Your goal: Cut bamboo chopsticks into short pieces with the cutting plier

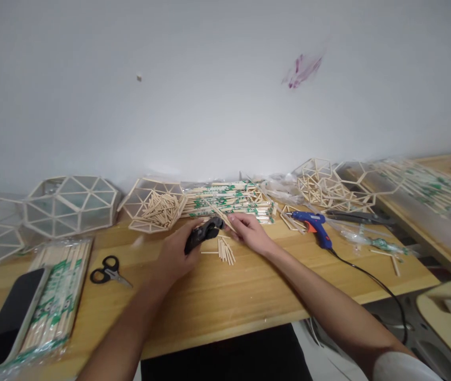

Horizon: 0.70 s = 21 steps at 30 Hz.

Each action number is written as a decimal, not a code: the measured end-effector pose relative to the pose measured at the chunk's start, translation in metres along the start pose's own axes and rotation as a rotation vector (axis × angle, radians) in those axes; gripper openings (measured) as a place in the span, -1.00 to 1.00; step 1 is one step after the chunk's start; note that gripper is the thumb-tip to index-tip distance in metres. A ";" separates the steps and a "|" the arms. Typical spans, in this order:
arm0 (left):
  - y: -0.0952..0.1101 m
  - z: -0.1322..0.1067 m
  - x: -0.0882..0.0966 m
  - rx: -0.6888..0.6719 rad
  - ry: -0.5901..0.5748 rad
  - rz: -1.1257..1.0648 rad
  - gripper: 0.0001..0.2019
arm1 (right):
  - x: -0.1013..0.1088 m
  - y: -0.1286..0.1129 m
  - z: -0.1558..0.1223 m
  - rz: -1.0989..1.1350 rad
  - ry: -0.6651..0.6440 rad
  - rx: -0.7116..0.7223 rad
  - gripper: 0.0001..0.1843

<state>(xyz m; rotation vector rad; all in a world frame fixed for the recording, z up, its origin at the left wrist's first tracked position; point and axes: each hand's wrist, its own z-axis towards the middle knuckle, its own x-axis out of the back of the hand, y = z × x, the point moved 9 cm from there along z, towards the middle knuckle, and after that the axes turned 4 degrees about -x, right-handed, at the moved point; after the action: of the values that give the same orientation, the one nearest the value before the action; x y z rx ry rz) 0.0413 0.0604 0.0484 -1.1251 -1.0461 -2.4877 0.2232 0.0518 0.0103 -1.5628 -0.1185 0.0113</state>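
Observation:
My left hand (177, 254) is closed round the handles of a black cutter (204, 234) over the wooden table (225, 296). My right hand (249, 230) pinches a thin wooden stick (220, 216) whose end lies in the cutter's jaws. A small pile of short cut sticks (225, 250) lies on the table just below both hands. Behind them is a stack of wrapped chopstick packets (229, 200).
Black scissors (108, 270), a dark phone (9, 320) and a bag of sticks (58, 296) lie at the left. Stick-frame polyhedra (70, 203) line the wall, one tray holding cut sticks (157, 209). A blue glue gun (316, 225) with its cord lies right.

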 end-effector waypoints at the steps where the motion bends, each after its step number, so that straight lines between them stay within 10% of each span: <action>1: -0.004 0.001 0.000 0.039 0.003 0.020 -0.57 | 0.000 0.002 0.000 0.070 -0.004 -0.033 -0.48; 8: -0.024 0.001 -0.010 0.249 -0.096 0.191 -0.57 | 0.001 -0.007 -0.003 0.184 0.009 -0.015 -0.51; 21: -0.003 0.002 -0.020 0.099 -0.125 0.142 -0.49 | -0.012 -0.015 -0.009 -0.145 -0.064 0.115 -0.36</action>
<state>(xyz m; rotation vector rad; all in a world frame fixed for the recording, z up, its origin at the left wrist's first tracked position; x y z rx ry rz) 0.0545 0.0621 0.0330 -1.2907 -1.0692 -2.2563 0.2110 0.0414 0.0242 -1.4367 -0.2774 -0.0452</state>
